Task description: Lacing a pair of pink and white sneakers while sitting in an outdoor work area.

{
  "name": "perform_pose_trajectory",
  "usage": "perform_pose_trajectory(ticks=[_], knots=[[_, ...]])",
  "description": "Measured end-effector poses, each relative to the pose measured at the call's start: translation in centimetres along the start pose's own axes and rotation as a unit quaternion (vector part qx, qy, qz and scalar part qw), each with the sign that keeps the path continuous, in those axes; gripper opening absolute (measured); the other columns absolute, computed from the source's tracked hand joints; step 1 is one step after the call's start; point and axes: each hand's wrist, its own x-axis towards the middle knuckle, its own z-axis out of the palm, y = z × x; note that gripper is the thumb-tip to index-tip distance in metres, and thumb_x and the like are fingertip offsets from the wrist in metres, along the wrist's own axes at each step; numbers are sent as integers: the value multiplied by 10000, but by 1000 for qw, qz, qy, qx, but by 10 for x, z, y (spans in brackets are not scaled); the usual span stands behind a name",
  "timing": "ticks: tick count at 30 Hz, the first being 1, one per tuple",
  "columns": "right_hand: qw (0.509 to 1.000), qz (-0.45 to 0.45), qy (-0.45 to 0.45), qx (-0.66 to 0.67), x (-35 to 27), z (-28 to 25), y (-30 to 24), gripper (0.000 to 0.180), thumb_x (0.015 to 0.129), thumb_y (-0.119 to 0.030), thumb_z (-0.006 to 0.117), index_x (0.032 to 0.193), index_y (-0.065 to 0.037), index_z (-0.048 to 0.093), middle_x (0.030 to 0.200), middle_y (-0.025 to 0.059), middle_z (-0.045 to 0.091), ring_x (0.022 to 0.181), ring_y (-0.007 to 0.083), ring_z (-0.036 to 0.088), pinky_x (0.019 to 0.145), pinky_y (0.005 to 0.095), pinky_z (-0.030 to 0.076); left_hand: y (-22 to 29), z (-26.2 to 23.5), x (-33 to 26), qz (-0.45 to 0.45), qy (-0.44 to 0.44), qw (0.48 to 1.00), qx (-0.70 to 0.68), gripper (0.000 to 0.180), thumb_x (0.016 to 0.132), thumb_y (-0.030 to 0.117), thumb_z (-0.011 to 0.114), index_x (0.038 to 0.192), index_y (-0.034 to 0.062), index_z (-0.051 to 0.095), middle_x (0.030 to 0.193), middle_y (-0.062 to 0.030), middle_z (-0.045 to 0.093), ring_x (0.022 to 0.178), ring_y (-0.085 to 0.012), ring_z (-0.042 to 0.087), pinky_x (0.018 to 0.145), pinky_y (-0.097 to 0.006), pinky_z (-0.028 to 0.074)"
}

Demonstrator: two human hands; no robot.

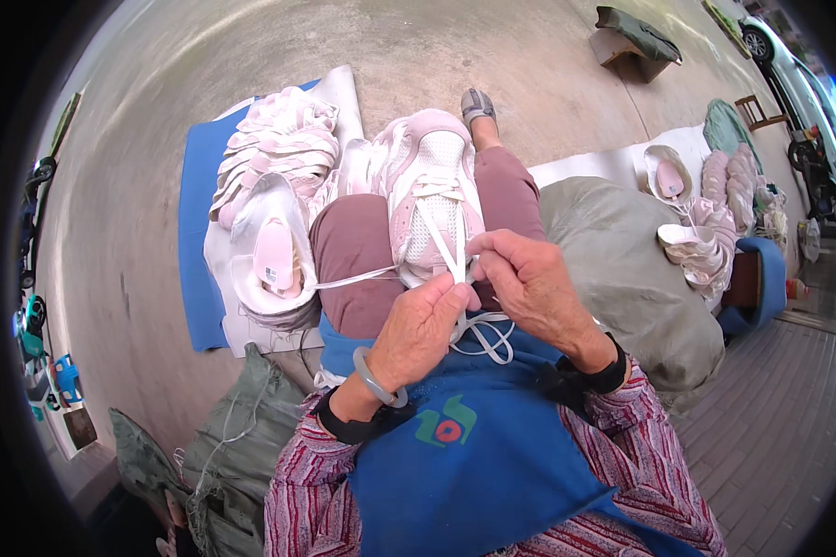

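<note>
A blue mat [195,232] lies on the concrete floor [158,111] to the person's left, and on it sits a heap of pink-and-white shoes [279,148], with one open shoe [271,260] lying nearest the knee, its pink insole showing. A big grey-green sack [622,269] bulges at the right, and beyond it more shoes [706,223] are piled. A blue apron [474,446] covers the lap. On the lap rests the pink shoe [432,190], sole down on the thighs; its long axis runs straight away from the body, toe pointing forward toward the floor, heel close to the hands. A white lace [441,232] runs down the tongue from the eyelets to the hands, one strand trails off left across the thigh, and loose loops lie on the apron below the hands. Both forearms come up from the lower edge and meet just behind the heel. The left hand [423,330], with a grey bangle [376,381] on its wrist, is curled nearly closed, fingertips pinching the lace. The right hand [529,283] arches over from the right, knuckles up, thumb and fingers pinched shut on the lace at the shoe's opening, touching the left fingertips.
</note>
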Motion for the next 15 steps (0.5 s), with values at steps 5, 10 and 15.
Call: perform_pose_trajectory(ticks=[5, 10, 15], knots=[[987, 120, -102, 35, 7, 7, -9, 198, 944, -103, 487, 1001, 3, 644, 701, 116, 633, 618, 154, 615, 587, 294, 483, 2, -8, -4, -85, -71, 983, -148, 300, 1014, 277, 447, 934, 32, 600, 601, 69, 411, 459, -14, 322, 412, -186, 279], [970, 91, -48, 222, 24, 33, 24, 288, 1006, -181, 457, 1104, 19, 640, 751, 13, 654, 627, 92, 578, 565, 259, 480, 4, -3, -1, -56, -75, 985, -146, 301, 1005, 283, 456, 922, 32, 601, 590, 78, 379, 465, -18, 302, 415, -197, 261], [989, 128, -62, 42, 16, 17, -8, 250, 954, -163, 524, 1070, 29, 635, 738, 60, 675, 639, 87, 600, 572, 248, 481, -3, -16, -7, -38, -59, 996, -63, 321, 972, 254, 477, 866, 2, 645, 616, 14, 470, 593, -63, 433, 549, -249, 365]])
